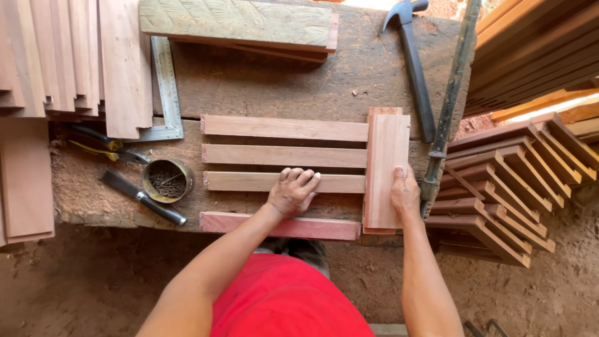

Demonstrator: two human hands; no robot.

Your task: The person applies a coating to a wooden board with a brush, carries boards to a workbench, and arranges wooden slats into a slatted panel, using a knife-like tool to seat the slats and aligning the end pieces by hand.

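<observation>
Beside slats [284, 155]: nail tin [166, 180], hammer [413, 62].

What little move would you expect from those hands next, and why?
Probably nudging the third slat right until it sits snug against the upright board. The left hand lies flat on that slat and the right hand steadies the board's edge. The hammer and tin of nails lie untouched, so lining up likely comes before nailing.
</observation>
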